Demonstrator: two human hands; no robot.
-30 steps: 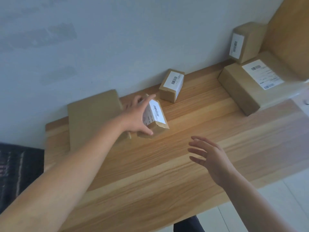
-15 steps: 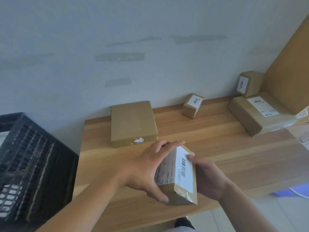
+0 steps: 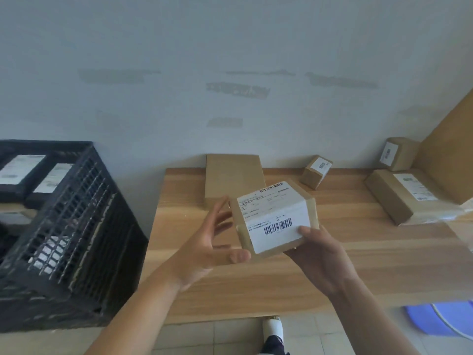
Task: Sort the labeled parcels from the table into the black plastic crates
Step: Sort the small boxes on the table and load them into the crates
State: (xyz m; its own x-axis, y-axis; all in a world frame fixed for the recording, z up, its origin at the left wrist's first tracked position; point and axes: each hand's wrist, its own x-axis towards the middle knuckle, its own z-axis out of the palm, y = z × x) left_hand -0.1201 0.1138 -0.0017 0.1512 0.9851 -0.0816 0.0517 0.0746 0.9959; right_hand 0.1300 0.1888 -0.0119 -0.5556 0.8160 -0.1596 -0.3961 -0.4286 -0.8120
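Head view: we hold labeled parcel (image 3: 275,217) above table (image 3: 332,265), label up, probably to read it. Right hand (image 3: 323,254) cups its underside, thumb on label; left hand (image 3: 208,243) spread beside it. Black crate (image 3: 74,237) left of table.

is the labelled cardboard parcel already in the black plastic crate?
No, the labelled cardboard parcel is held above the wooden table by the right hand.
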